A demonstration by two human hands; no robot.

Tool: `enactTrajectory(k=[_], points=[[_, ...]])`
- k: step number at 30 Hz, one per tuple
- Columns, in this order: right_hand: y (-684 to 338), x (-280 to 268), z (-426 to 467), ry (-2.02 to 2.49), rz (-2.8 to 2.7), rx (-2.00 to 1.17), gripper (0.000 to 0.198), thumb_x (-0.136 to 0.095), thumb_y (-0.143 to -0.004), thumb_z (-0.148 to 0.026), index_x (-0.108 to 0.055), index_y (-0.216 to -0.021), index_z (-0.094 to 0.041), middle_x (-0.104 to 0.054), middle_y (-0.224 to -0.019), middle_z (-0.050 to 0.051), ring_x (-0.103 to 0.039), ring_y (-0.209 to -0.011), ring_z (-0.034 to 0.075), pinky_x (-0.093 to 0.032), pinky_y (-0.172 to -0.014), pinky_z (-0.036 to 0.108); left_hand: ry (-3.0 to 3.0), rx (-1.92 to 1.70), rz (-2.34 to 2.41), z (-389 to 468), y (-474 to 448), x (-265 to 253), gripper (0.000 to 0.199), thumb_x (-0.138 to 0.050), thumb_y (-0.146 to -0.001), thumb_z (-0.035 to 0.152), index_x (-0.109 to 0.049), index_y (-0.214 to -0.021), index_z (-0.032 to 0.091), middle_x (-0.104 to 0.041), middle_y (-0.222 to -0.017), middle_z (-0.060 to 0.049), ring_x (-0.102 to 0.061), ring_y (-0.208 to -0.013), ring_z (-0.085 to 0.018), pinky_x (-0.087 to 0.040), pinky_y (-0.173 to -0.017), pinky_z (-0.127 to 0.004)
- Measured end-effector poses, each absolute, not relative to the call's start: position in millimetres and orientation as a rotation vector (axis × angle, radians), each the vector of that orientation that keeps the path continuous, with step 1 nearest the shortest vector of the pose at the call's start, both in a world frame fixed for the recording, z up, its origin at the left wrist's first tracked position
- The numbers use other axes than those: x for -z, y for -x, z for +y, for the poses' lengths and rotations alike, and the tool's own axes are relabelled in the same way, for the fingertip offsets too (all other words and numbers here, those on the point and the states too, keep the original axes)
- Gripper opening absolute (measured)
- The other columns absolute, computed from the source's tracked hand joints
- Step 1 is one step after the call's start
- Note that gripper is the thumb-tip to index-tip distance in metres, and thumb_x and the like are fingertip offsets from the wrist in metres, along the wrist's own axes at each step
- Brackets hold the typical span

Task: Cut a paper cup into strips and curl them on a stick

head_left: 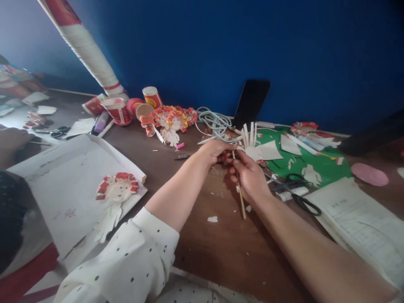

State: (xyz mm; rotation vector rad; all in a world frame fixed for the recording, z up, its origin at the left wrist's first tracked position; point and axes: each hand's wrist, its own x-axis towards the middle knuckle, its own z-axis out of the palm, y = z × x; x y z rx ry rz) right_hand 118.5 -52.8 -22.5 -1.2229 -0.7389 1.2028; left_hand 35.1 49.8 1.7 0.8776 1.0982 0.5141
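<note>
Both of my hands meet above the brown table in the middle of the head view. My right hand (251,174) is closed round a thin wooden stick (242,200), whose lower end points toward me. Against its upper end, my left hand (217,151) is closed with fingertips pinched; what lies between them is hidden. Just beyond the fingers, a white paper piece cut into strips (251,136) stands up, its base partly covered by my right hand. Black-handled scissors (293,187) lie right of my right wrist.
A paper doll (118,191) rests on a white box lid (78,227) at left. Red paper cups (118,111) and more dolls (173,120) stand behind. A phone (252,101) leans on the blue wall near a coiled cable (214,122). Green sheet (334,168) and papers (360,223) lie right.
</note>
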Motion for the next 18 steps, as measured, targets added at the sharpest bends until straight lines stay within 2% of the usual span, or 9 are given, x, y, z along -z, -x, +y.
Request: enactTrajectory(k=[5,10,18], points=[[-117,21,-53,1.206,-0.704,-1.229,0.038,-0.060,-0.068,-0.022,-0.060,-0.106,-0.021,-0.060,-0.083,0.000,-0.044,-0.054,0.006,-0.028,-0.040,0.018,-0.910,-0.528,1.111,48,-37,-1,0.019,-0.073,-0.072,0.013,-0.057,-0.061,0.012,-0.051,-0.048,0.003,-0.043,-0.039,-0.003,-0.039,-0.042,-0.015],[-114,15,-55,1.137,-0.574,-1.336,0.036,-0.063,-0.064,-0.019,-0.061,-0.100,-0.019,-0.056,-0.078,-0.001,-0.041,-0.054,0.005,-0.025,-0.040,0.016,-0.956,-0.519,1.158,44,-40,-5,0.022,-0.065,-0.078,0.010,-0.054,-0.058,0.013,-0.046,-0.043,0.004,-0.042,-0.039,-0.004,-0.040,-0.043,-0.016],[-112,7,-56,1.072,-0.451,-1.439,0.037,-0.064,-0.060,-0.011,-0.059,-0.096,-0.019,-0.054,-0.077,-0.001,-0.037,-0.053,0.003,-0.020,-0.039,0.012,-1.020,-0.448,1.179,44,-37,-6,0.028,-0.065,-0.078,0.015,-0.051,-0.054,0.013,-0.043,-0.040,0.005,-0.037,-0.033,-0.002,-0.027,-0.035,-0.013]])
